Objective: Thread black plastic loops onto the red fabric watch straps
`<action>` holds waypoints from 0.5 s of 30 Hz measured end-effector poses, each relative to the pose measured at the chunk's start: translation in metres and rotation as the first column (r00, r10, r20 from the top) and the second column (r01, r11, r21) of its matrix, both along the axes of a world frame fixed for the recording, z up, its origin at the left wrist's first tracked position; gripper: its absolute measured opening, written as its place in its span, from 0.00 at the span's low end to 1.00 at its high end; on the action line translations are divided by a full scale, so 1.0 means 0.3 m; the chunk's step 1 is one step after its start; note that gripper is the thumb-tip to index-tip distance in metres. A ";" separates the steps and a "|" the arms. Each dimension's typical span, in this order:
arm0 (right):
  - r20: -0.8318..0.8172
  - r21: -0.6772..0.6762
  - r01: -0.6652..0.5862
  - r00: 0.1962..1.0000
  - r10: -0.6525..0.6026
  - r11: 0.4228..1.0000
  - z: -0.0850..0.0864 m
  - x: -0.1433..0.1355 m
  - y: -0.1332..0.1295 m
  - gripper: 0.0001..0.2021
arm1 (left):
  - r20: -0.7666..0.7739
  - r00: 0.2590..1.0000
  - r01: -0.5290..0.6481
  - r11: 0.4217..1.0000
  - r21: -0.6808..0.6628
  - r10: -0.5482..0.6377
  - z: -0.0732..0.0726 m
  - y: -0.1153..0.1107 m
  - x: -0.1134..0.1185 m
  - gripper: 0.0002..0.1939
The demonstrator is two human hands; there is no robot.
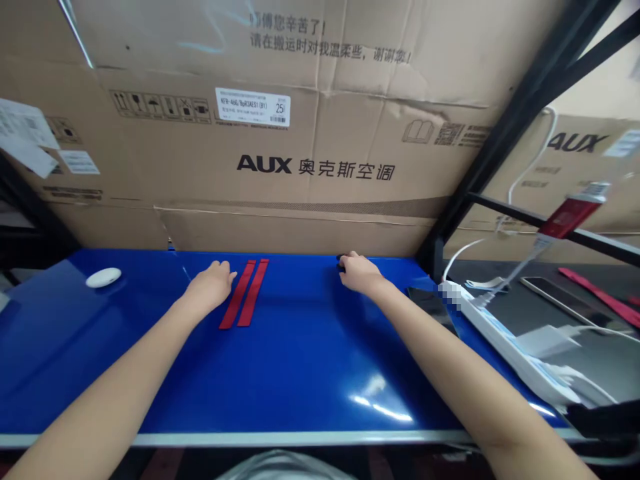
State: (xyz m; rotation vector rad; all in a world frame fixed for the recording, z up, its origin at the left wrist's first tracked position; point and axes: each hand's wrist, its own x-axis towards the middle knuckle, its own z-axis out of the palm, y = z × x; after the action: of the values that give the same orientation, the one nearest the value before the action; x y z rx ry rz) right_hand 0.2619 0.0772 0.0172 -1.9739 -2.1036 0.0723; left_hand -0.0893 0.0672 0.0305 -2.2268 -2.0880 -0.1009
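Two red strips (246,293) lie side by side, slanted, on the blue tabletop (300,373). Just left of them is my left hand (209,285), its fingers curled in and its thumb side toward the strips. Whether anything is inside those fingers is hidden. Near the back edge of the tabletop, my right hand (359,272) is closed on a small black object (341,261). Only a bit of that object shows past the fingertips, too little to tell its kind.
A large cardboard box (320,133) stands behind the table. At left lies a white oval object (103,277). Along the right edge run a white power strip (510,347) and cables, beside a black metal post (433,257). A phone (565,303) lies farther right.
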 end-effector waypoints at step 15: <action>-0.153 -0.045 -0.349 0.928 0.339 0.936 -0.044 0.026 -0.055 0.24 | 0.059 0.998 -0.041 0.998 0.052 0.038 0.027 0.048 -0.119 0.20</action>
State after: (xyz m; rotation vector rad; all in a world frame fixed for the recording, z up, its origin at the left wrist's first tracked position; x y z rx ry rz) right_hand 0.2697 0.0606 0.0039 -1.5582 -2.3530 0.3487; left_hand -0.1248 0.0816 0.0385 -2.1763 -2.1315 -0.2176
